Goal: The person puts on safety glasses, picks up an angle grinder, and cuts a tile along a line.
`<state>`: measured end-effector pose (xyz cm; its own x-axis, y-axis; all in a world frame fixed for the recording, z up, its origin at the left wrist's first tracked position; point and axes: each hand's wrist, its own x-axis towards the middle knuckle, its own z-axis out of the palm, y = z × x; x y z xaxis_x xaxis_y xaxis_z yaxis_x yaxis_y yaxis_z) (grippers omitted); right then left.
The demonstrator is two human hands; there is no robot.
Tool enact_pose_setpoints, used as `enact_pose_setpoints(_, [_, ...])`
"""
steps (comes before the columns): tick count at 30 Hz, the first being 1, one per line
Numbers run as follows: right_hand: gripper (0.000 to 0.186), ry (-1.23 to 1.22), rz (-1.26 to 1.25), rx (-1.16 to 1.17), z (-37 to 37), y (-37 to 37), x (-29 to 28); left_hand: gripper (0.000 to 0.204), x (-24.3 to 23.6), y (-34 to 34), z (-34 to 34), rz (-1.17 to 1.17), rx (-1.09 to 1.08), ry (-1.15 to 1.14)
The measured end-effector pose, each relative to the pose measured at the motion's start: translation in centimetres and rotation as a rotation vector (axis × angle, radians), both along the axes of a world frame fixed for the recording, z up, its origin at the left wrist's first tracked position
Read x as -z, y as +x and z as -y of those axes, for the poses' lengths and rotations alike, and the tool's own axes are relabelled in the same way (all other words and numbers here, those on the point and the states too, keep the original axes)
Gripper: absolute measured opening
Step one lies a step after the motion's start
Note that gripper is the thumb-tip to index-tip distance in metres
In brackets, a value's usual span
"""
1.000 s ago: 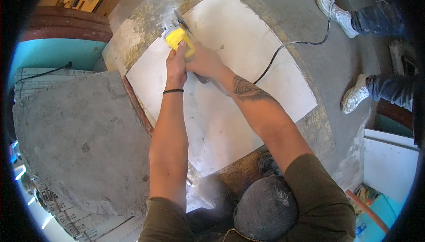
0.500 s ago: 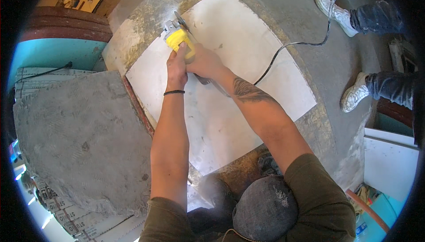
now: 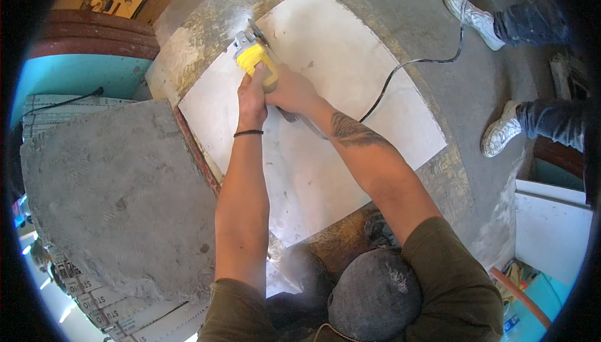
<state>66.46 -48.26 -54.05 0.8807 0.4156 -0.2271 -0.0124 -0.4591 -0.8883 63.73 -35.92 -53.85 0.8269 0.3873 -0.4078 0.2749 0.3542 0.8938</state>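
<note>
Both my hands are closed round a yellow angle grinder with a grey metal head. Its disc stands on edge at the far left edge of a large white slab. My left hand grips the body, thumb laid along the yellow casing. From the right, my right hand wraps the rear of the tool, and its fingers are partly hidden. A haze of dust hangs by the disc. The black power cord runs out over the slab toward the upper right.
A rough grey slab rests on stacked cartons at left. Another person's white shoes and dark trousers stand at right, beside the cord. My knee is at the near side. A white panel leans at far right.
The grinder and both hands have shifted very slightly toward the right and nearer me along the slab's edge. The far end of the cord has moved a little.
</note>
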Motion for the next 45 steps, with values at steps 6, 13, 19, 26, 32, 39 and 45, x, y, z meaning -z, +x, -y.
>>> enact_pose_setpoints(6, [0.066, 0.009, 0.008, 0.006, 0.3, -0.2, 0.4, 0.048, 0.1, -0.2, 0.2, 0.007, 0.035, -0.034])
enact_pose_setpoints(13, [0.064, 0.013, 0.003, 0.003, 0.5, -0.6, -0.5, 0.052, 0.3, -0.5, 0.0, -0.003, 0.009, -0.015])
enact_pose_setpoints(19, [0.065, 0.016, 0.005, 0.005, 0.9, -0.8, 0.0, 0.052, 0.4, -0.6, 0.6, 0.009, 0.016, -0.033])
enact_pose_setpoints(26, [0.067, -0.014, -0.005, -0.005, 1.0, -0.9, -0.3, 0.049, 0.5, -0.9, 0.5, 0.008, 0.014, -0.023])
enact_pose_setpoints(32, [0.067, 0.009, -0.013, 0.001, 1.0, -1.2, 0.1, 0.05, 0.6, -1.1, 0.8, 0.012, 0.0, -0.022])
enact_pose_setpoints(39, [0.074, -0.053, -0.006, -0.025, 1.1, -1.4, 0.9, 0.051, 0.7, -1.5, 0.8, 0.024, 0.031, -0.04])
enact_pose_setpoints(45, [0.074, -0.045, 0.019, -0.024, 1.4, -1.7, 0.7, 0.051, 0.3, -1.8, 1.5, 0.003, 0.014, -0.039])
